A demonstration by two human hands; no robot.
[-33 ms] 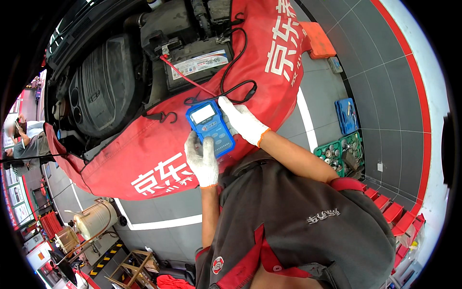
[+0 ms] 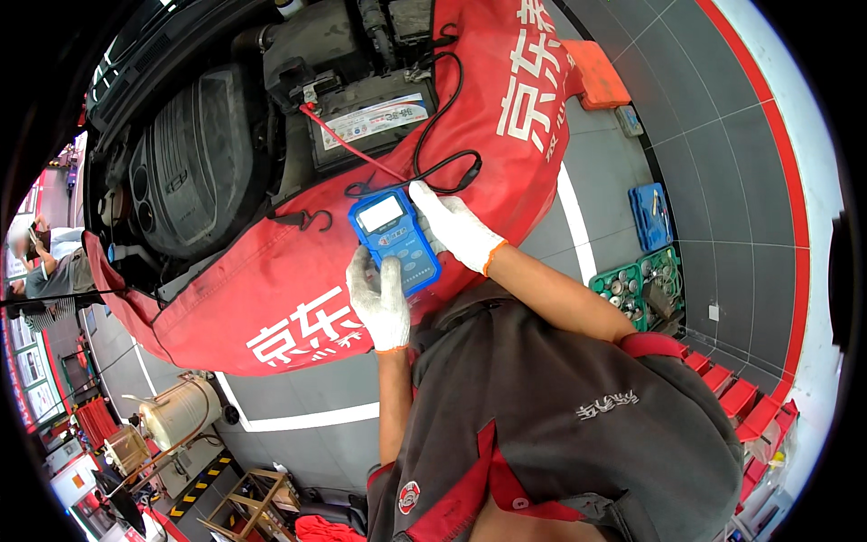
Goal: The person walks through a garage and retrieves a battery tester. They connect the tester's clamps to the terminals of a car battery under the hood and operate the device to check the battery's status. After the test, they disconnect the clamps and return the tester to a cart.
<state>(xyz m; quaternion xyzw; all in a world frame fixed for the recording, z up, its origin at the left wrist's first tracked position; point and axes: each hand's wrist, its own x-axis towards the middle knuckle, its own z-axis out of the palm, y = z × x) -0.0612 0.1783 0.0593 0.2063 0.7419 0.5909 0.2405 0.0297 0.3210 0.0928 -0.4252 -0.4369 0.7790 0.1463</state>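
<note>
A blue handheld battery tester (image 2: 417,244) with a lit white screen is held between my two white-gloved hands, above a red fender cover. My left hand (image 2: 379,303) grips its lower left side, the thumb lying over the face by the buttons. Along the right edge my right hand (image 2: 456,228) supports it, with some fingers hidden behind. From its top end run a red lead (image 2: 352,147) and a black lead (image 2: 440,113). The red one reaches a terminal of the car battery (image 2: 375,122); the black one goes to the battery's far right corner.
The red fender cover (image 2: 217,316) drapes over the car's front edge, beside the engine cover (image 2: 194,163). A black hook (image 2: 316,219) lies on it. On the floor at right are an orange case (image 2: 601,77), a blue case (image 2: 650,217) and a green socket set (image 2: 623,294). A tank (image 2: 181,411) stands lower left.
</note>
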